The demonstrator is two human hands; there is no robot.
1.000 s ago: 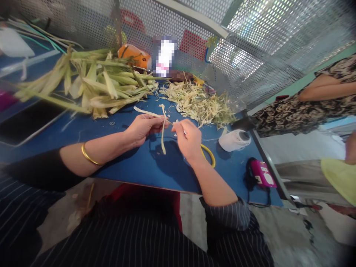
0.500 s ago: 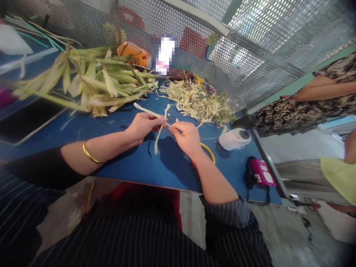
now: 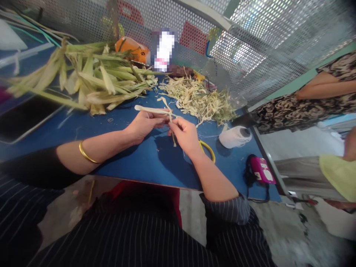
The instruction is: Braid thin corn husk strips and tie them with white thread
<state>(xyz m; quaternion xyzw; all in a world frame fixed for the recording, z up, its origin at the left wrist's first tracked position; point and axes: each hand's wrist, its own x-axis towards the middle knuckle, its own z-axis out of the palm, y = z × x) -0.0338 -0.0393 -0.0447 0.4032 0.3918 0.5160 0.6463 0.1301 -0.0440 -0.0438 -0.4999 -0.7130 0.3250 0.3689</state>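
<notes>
Between my hands, above the blue table [image 3: 133, 163], are pale strips of corn husk. My left hand [image 3: 144, 125] pinches one husk strip [image 3: 150, 109] that points back to the left. A second, thinner strip [image 3: 166, 104] crosses it, its lower end hanging below the fingers. My right hand [image 3: 184, 134] is closed at the crossing, thumb and forefinger on the strips; exactly which strip it grips is partly hidden. Under the right wrist lie yellow-handled scissors or a similar looped tool [image 3: 208, 150]. A white thread spool [image 3: 235, 137] lies to the right.
A heap of long green husks [image 3: 102, 79] spreads at the back left, beside a dark tray-like panel [image 3: 25, 118]. Shredded husk [image 3: 197, 98] is piled at the back. A pink box [image 3: 263, 170] with a black cord sits near the right edge. People are at the right.
The crossing strip has shifted right and now stands steeper at my right fingers. My left hand has turned slightly, and both hands remain close together.
</notes>
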